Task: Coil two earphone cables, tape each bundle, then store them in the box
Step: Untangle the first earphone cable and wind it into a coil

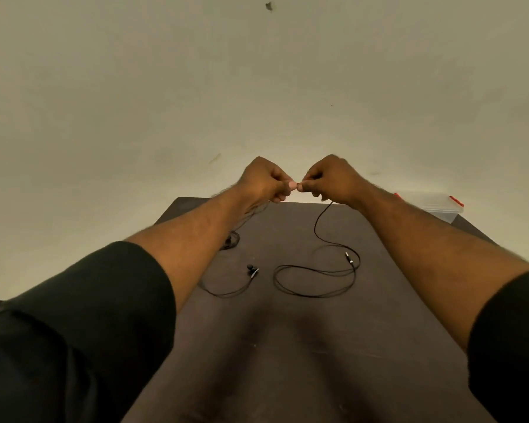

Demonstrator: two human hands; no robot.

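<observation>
Grip: both hands clenched, thumbs and forefingers pinched tip to tip, raised above far end of counter (287,346). Left hand (264,181) and right hand (330,178) nearly touching at the thumbs. Something small and pale pinched between the fingertips; too small to tell what.

Black earphone cable (318,276) hanging from under right hand, running down to counter, ending in loose loops near centre. Metal plug (349,258) lying at right side of those loops. Contact point of cable inside right hand hidden; looks gripped there, cannot confirm.

Second cable (226,293) lying left of centre, partly hidden under left forearm. One earbud (252,269) visible at its near end, resting on counter. Small dark tangle (231,239) further back beside left forearm, thin strands rising from it toward left hand; whether held there cannot tell.

Clear plastic box (437,204) with red clips at far right corner of counter, well apart from both cables, partly behind right forearm.

Dark sleeves pushed up on both arms. Plain pale wall behind.
</observation>
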